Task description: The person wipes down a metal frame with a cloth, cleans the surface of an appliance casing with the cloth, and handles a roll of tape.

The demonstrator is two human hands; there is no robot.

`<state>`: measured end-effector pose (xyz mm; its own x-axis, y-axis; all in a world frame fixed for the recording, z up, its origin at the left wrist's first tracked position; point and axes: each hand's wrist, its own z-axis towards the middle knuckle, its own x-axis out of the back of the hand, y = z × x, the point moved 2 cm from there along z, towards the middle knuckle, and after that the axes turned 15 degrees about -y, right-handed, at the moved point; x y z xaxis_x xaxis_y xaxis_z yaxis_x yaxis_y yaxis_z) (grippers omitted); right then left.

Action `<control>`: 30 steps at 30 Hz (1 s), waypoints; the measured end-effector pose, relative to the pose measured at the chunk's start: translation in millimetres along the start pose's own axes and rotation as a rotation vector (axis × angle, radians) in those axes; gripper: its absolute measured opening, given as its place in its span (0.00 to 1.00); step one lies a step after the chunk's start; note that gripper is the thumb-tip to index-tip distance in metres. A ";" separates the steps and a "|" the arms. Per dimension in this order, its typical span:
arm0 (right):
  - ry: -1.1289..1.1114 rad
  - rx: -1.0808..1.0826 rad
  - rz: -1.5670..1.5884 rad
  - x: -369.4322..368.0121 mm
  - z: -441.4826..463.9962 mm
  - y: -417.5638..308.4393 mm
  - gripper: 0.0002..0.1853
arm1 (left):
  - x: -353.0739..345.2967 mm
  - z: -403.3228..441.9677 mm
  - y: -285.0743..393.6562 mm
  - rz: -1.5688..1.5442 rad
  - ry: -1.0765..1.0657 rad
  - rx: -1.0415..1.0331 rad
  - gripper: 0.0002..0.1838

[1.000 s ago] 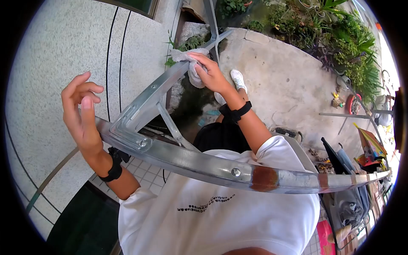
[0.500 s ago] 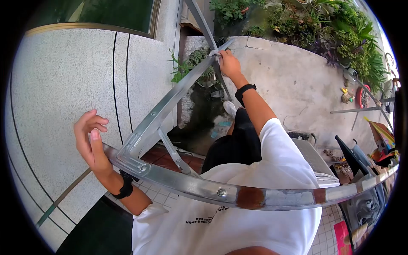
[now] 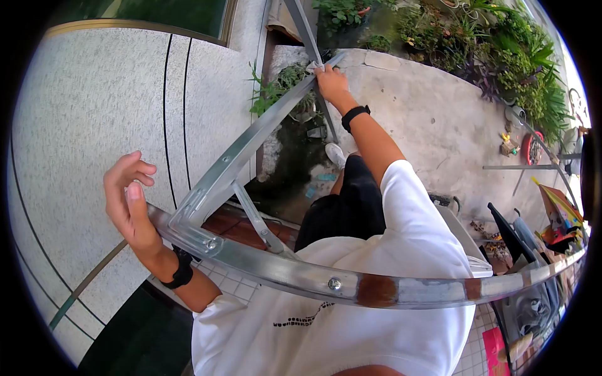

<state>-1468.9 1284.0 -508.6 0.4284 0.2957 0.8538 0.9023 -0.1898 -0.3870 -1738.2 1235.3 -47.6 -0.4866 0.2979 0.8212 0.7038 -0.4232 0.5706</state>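
A long metal beam [image 3: 301,276] with rust-brown patches runs across in front of my white shirt, and a second metal bar [image 3: 251,141] is joined to it by a bracket and slants away. My right hand [image 3: 332,83] is stretched out to the far part of that bar, closed on a light grey cloth [image 3: 315,65] pressed against the metal; only a little of the cloth shows. Beside the left end of the beam, my left hand [image 3: 130,197] is raised with its fingers curved and apart, holding nothing. Its lower palm is close to the beam; contact is unclear.
A pale textured wall [image 3: 94,119] stands on the left. Potted plants [image 3: 501,62] line the concrete floor [image 3: 414,119] at the upper right. More metal bars [image 3: 523,167] and piled items [image 3: 555,219] are at the right. A diagonal brace [image 3: 257,216] joins the two metal pieces.
My right hand has reached farther out along the slanting bar with the cloth, which now shows less. My left hand stays by the beam's end. The view has shifted.
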 end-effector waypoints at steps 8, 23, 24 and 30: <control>-0.169 -0.085 -0.009 3.3 19.9 -10.2 0.15 | -1.4 1.3 1.6 0.018 0.000 0.011 0.19; 0.316 -0.207 1.369 -87.9 15.5 47.1 0.18 | -3.7 9.7 4.1 0.044 0.074 -0.027 0.19; 0.302 -0.092 1.416 -61.1 -3.2 29.3 0.20 | -5.3 5.0 6.0 0.040 0.072 -0.003 0.18; 0.160 0.119 0.911 28.6 -58.3 -60.6 0.19 | -6.4 4.9 5.7 0.055 0.104 -0.084 0.16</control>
<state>-1514.2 1249.4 -440.4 0.9698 -0.0539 0.2380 0.2246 -0.1850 -0.9567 -1728.6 1235.1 -49.6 -0.5030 0.1840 0.8445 0.6869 -0.5079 0.5198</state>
